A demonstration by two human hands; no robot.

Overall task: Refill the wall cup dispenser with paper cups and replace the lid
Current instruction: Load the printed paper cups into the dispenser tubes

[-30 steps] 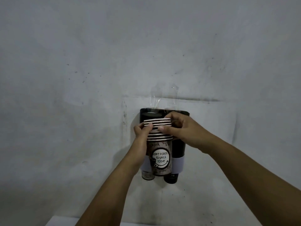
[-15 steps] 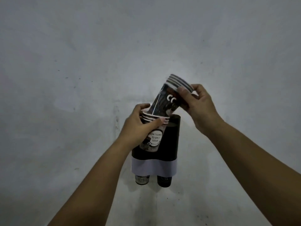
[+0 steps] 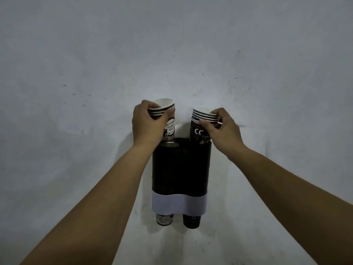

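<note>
A black two-tube cup dispenser (image 3: 181, 167) with a white band (image 3: 178, 205) hangs on the wall. My left hand (image 3: 146, 124) grips a small stack of printed paper cups (image 3: 168, 119) by the rims, held above the left tube's open top. My right hand (image 3: 222, 129) grips a second stack of dark cups (image 3: 200, 129), its bottom dipping into the right tube's open top. A cup bottom pokes out under each tube: a pale cup (image 3: 164, 219) and a black cup (image 3: 191, 220). No lid is in view.
The grey, scuffed wall (image 3: 172, 54) fills the view behind and around the dispenser. My forearms reach up from the lower corners.
The single cup stack was split into two. My left hand lifted its share up over the left tube; my right hand brought the other share upright down into the right tube.
</note>
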